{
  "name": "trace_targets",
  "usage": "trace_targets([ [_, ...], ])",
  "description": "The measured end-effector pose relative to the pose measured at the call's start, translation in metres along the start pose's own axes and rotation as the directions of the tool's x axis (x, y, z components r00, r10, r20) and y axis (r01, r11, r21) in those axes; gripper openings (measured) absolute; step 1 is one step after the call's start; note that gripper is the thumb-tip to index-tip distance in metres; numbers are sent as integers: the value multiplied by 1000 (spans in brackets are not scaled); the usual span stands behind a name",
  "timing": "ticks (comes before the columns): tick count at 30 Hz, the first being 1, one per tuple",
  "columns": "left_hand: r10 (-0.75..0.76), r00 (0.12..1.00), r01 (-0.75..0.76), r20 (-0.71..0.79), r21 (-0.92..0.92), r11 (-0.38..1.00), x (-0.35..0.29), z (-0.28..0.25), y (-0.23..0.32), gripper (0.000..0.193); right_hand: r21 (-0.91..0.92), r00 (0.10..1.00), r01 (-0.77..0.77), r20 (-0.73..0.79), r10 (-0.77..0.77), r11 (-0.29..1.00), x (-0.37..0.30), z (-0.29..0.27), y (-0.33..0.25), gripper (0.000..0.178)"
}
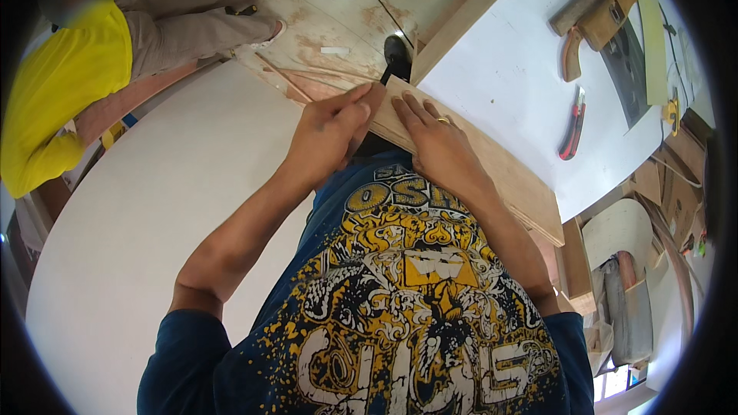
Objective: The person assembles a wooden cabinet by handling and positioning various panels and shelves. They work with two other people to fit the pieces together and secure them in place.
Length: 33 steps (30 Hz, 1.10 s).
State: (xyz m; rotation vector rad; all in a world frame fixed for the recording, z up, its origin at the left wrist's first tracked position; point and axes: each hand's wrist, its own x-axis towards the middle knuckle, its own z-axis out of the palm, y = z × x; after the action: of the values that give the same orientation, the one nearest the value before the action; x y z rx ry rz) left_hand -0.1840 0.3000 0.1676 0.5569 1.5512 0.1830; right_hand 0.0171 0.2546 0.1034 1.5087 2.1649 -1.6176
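A printed blue shirt (400,292) fills the foreground. Beyond it, the left hand (327,134) and right hand (438,142) press together on a wooden board (507,177) lying along the white table's (500,69) edge.

Bright, even daylight throughout, no harsh shadows. Near-overexposed on the white tabletop (523,61) and the round white panel (146,223), surface detail washed out. Two small specular glints on the glossy floor (330,0), above and left of the tabletop. Only soft shading beneath the forearms. Sharp at centre, softer toward the rim. Strong fisheye bending of straight edges, especially the tabletop's border. Black vignette in all corners. Deliberate blur patch at far upper left.
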Motion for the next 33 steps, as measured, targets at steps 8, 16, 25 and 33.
trace_targets([
  [8, 66, 997, -62, 41, -98, 993, 97, 6, -35, 55, 11, 1000, -7, 6, 7, 1000, -2, -4, -4, 85],
  [16, -62, 998, 63, -21, 60, 996, -30, -5, 8, 59, -36, 998, 6, -55, -8, 999, -2, 8, 0, 79],
  [25, 115, 990, -120, 80, 60, 991, 35, 1, 0, 60, 108, 991, -44, -120, 57, 993, 0, -1, -3, 67],
  [33, -8, 998, 6, 57, 28, 1000, 4, -22, -15, 62, 1, 999, -17, -39, 17, 1000, -2, -5, -17, 71],
])
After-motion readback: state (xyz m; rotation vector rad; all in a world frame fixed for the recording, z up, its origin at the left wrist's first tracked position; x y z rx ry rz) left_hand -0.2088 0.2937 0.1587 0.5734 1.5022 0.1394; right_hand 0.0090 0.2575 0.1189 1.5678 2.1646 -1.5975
